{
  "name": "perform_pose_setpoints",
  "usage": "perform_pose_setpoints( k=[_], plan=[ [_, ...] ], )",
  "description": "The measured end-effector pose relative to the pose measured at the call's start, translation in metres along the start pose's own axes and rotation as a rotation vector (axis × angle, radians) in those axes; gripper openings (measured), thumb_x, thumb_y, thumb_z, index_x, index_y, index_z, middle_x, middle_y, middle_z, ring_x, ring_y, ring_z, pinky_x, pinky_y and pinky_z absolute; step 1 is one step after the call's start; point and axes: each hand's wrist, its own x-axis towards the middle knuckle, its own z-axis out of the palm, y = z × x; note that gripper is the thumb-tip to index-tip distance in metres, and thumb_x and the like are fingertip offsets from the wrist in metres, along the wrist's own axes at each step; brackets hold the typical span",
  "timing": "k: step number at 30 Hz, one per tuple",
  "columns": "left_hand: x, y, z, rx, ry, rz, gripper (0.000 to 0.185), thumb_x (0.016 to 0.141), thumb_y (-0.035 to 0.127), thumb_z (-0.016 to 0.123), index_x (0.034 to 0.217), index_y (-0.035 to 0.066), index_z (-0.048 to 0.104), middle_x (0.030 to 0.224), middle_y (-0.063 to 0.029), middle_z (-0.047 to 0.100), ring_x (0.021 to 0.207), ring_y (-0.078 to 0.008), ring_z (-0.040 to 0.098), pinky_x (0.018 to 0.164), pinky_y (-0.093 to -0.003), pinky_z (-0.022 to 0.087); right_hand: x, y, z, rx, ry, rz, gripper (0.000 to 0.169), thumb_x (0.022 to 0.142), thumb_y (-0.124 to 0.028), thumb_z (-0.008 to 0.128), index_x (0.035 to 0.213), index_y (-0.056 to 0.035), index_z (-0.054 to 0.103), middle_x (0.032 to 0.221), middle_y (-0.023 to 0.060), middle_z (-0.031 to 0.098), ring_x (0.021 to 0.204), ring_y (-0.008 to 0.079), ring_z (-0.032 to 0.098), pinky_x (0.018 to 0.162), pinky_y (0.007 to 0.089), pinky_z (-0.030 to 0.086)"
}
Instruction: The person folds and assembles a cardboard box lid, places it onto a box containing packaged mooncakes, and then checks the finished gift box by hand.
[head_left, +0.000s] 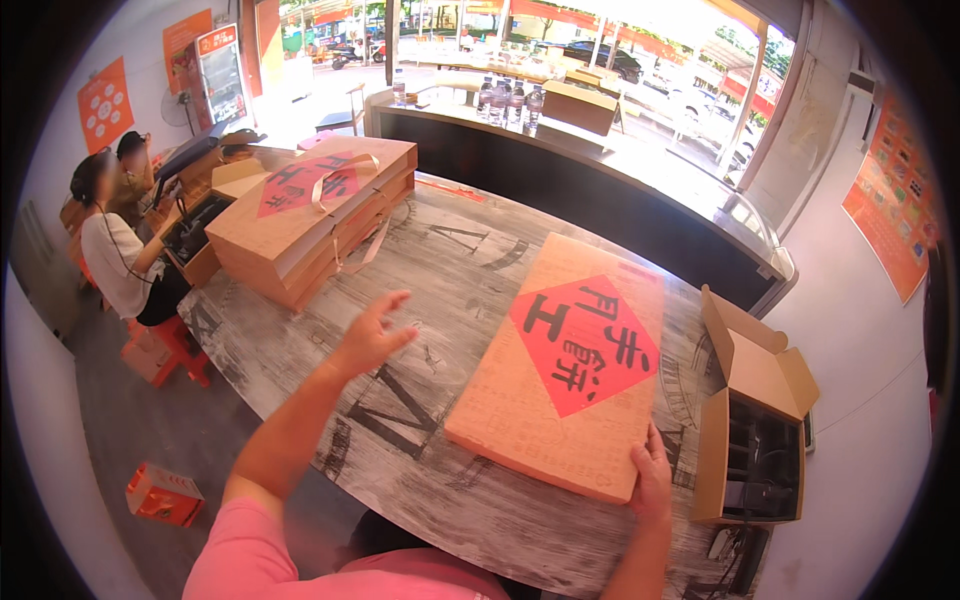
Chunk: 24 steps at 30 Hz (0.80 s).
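Note:
A flat cardboard gift box (495, 405) lies on the wood-look table (465, 225) in front of me. A red diamond with large black characters covers much of its top. My right hand (651, 474) grips the near right corner of this box, thumb at the edge. To the left of the box my left hand (375, 334) hovers over the table, fingers apart and holding nothing. Beyond it, at the table's left, stands a stack of similar cardboard boxes (251, 240) with ribbon handles (364, 251).
An open carton (712, 457) with black contents stands at the right edge. Two people (112, 232) sit at the left behind another open carton (196, 262). Water bottles (499, 101) and a brown box (579, 107) top the counter (555, 184). An orange-red bag (165, 495) is on the floor.

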Motion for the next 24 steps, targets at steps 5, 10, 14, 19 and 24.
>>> perform_pose_setpoints(
  k=[5,10,14,19,24],
  plan=[
    [-0.018,0.031,0.095,-0.433,-0.221,-0.113,0.074,0.099,0.020,0.077,0.161,0.003,0.041,0.155,-0.0174,0.053,0.141,-0.0259,0.053,0.111,-0.0404,0.050,-0.004,0.005,0.016,-0.006,-0.072,0.059,0.084,0.102,-0.014,0.071,0.169,-0.0020,0.023,0.150,0.0176,0.058,0.131,0.0232,0.063,0.107,0.0394,0.054],
    [-0.021,0.014,0.101,-0.611,-0.149,-0.231,0.068,0.103,0.014,0.071,0.161,0.000,0.038,0.148,-0.0176,0.058,0.132,-0.0216,0.060,0.104,-0.0359,0.055,-0.005,0.015,0.019,-0.061,-0.036,0.038,0.086,0.101,-0.036,0.077,0.163,0.0045,0.032,0.152,0.0145,0.056,0.136,0.0221,0.059,0.110,0.0376,0.052],
    [-0.024,0.010,0.091,-0.560,-0.215,-0.286,0.063,0.104,0.013,0.070,0.159,0.000,0.042,0.139,-0.0154,0.064,0.118,-0.0179,0.067,0.089,-0.0304,0.059,-0.005,0.021,0.025,0.001,-0.055,-0.024,0.101,0.096,-0.048,0.081,0.163,0.0083,0.030,0.151,0.0165,0.056,0.136,0.0233,0.059,0.110,0.0375,0.052],
    [-0.024,0.006,0.089,-0.598,-0.225,-0.314,0.061,0.102,0.015,0.072,0.155,0.000,0.046,0.132,-0.0146,0.067,0.105,-0.0155,0.069,0.074,-0.0269,0.059,-0.009,0.014,0.037,-0.004,-0.076,-0.058,0.120,0.088,-0.061,0.084,0.165,0.0084,0.024,0.162,0.0187,0.044,0.146,0.0253,0.049,0.117,0.0388,0.046],
    [-0.024,0.011,0.080,-0.607,-0.200,-0.349,0.061,0.101,0.015,0.072,0.155,0.000,0.047,0.125,-0.0127,0.069,0.103,-0.0155,0.069,0.066,-0.0257,0.057,-0.006,0.018,0.037,-0.037,-0.024,-0.155,0.118,0.093,-0.061,0.078,0.167,0.0074,0.017,0.161,0.0190,0.045,0.149,0.0244,0.048,0.118,0.0376,0.046]
  ],
)
